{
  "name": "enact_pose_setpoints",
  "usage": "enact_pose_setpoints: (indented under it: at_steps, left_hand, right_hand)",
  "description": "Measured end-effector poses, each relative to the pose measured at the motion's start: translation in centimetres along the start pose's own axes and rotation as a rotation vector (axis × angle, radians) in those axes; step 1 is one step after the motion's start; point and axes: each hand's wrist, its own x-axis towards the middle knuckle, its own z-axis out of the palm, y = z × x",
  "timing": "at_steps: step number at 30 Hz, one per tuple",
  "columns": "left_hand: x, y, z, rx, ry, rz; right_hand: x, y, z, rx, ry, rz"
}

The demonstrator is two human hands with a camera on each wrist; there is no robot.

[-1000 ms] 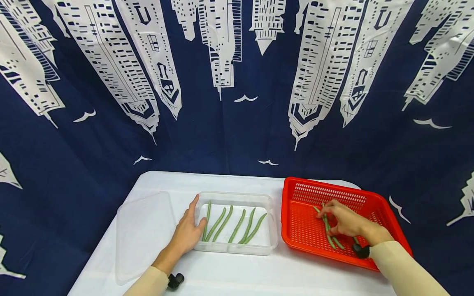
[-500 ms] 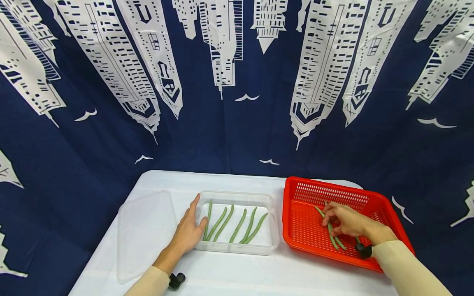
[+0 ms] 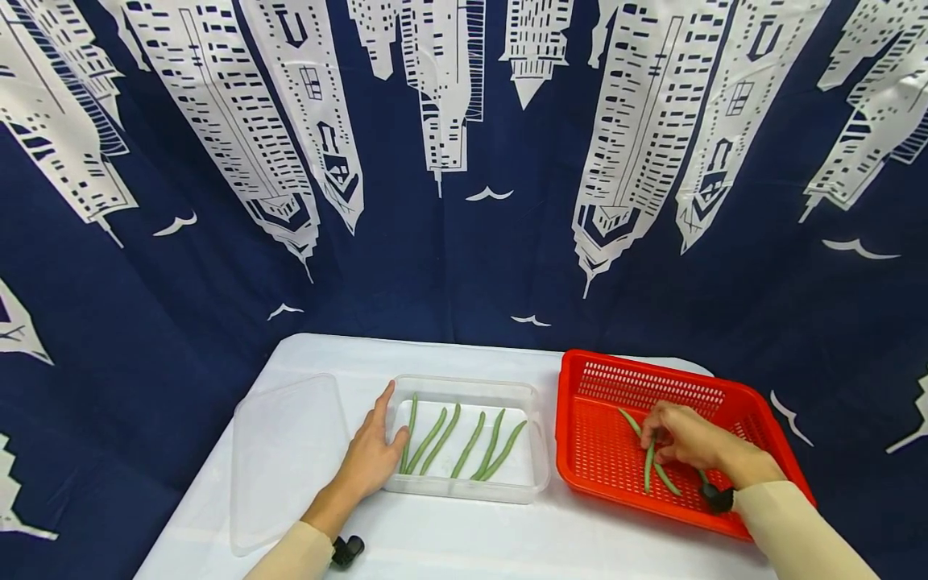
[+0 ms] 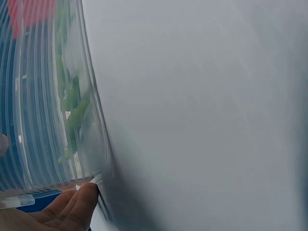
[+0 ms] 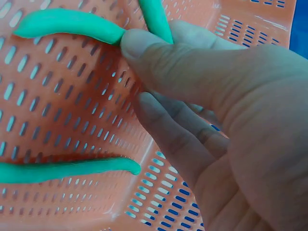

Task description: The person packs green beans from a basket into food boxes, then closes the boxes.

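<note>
My right hand (image 3: 685, 439) is inside the red basket (image 3: 590, 455), its thumb and fingertips pinching a green bean (image 3: 648, 471). In the right wrist view the pinched green bean (image 5: 67, 23) juts out past the thumb. A second green bean (image 3: 665, 480) lies beside it, partly behind the fingers. Another bean shows near the wrist camera. My left hand (image 3: 370, 451) rests at the left side of a clear plastic container (image 3: 471, 486), fingers extended along its edge. Several green beans (image 3: 469, 445) lie apart in a slanting row inside it. The left wrist view shows fingertips at the container's corner (image 4: 103, 173).
A translucent lid (image 3: 286, 467) lies flat on the white table (image 3: 435, 536), left of the container. The basket sits right of the container with a narrow gap between them. Behind the table hangs a navy cloth (image 3: 406, 266) printed with white buildings.
My right hand has drawn slightly back to the right, and the pinched bean has swung away from the one beside it. My left hand stays at the container's edge.
</note>
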Motion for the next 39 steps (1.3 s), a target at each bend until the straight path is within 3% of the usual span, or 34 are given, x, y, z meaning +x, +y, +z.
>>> enact_pose_setpoints:
  at_steps: [5,14,21,31,39]
  left_hand:
    - [0.0,0.0,0.0,0.007,0.001,0.0]
    - [0.0,-0.1,0.0,0.014,-0.012,-0.006]
    - [0.0,-0.2,-0.1,0.006,-0.015,0.0]
    - [0.1,-0.2,-0.1,0.0,-0.013,0.0]
    - [0.1,-0.1,-0.1,-0.004,-0.014,0.007]
  right_hand:
    - [0.0,-0.2,0.1,-0.01,0.059,-0.041]
    - [0.5,-0.9,0.6,-0.157,0.219,-0.186]
    - [1.5,-2.5,-0.1,-0.199,0.282,-0.199]
    - [2.7,-5.3,-0.9,-0.302,0.433,-0.289]
    - [3.5,-7.8,-1.2,-0.286,0.512,-0.299]
